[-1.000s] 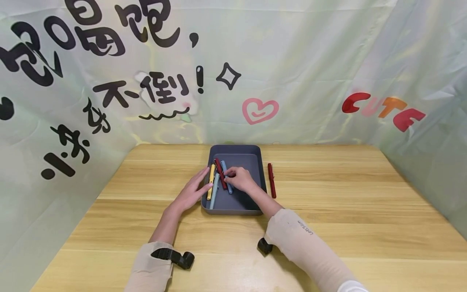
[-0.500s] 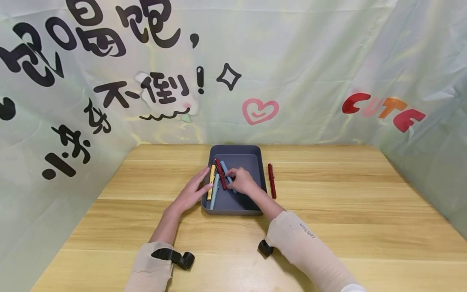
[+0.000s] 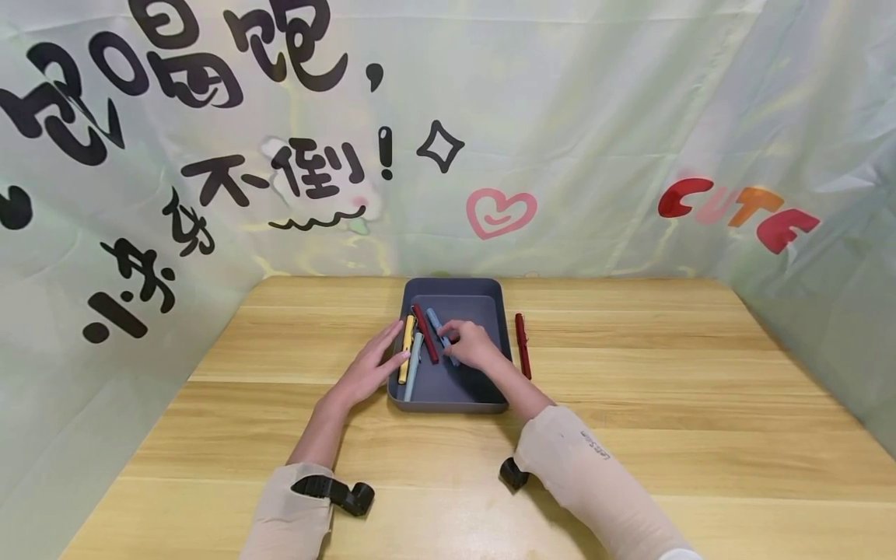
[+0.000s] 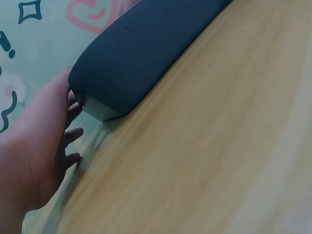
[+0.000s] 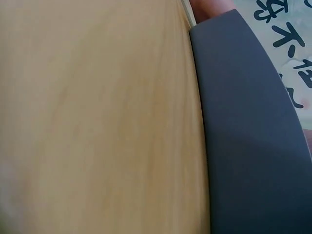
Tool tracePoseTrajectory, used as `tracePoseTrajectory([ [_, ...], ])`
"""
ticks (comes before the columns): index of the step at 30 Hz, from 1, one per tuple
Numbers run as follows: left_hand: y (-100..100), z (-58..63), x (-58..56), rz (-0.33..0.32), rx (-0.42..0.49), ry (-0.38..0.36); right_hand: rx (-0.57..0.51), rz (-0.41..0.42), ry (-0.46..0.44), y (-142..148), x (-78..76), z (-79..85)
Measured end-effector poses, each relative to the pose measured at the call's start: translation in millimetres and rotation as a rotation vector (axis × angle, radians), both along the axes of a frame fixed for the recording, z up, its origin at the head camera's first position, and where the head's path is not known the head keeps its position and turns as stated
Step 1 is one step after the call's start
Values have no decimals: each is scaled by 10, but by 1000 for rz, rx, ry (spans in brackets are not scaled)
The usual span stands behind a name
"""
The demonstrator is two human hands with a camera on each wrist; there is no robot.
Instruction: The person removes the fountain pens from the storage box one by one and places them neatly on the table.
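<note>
A dark grey tray holds a yellow pen, a pale blue pen, a dark red pen and a blue pen. My right hand pinches the blue pen inside the tray and covers part of it. At the tray's left wall, my left hand rests with fairly straight fingers outside and the thumb over the rim. The left wrist view shows this hand against the tray's outer side. The tray's wall hides the right hand's fingers in the right wrist view.
Another dark red pen lies on the wooden table, just right of the tray. Behind the table hangs a printed curtain with lettering, and it also runs along both sides.
My right hand has shifted slightly right with the blue pen, widening the gap between it and the dark red pen in the tray. The left hand stays at the tray's left wall.
</note>
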State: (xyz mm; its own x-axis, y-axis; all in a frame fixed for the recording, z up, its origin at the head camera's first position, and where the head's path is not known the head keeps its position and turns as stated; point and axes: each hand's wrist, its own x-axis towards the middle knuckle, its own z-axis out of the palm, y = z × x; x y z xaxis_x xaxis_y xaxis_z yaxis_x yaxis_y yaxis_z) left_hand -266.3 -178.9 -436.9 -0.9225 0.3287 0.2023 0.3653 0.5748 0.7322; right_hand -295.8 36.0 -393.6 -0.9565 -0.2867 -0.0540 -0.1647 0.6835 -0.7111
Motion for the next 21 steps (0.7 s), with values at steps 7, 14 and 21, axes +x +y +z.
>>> tracePoseTrajectory([
  [7, -1, -8, -12, -2, -9, 9, -153, 0, -147, 75, 34, 58],
  [14, -4, -15, -12, -7, -15, 15, -298, 10, -259, 149, 43, 79],
  [21, -5, -14, -9, -5, -14, 18, -344, 26, -297, 184, 51, 70],
])
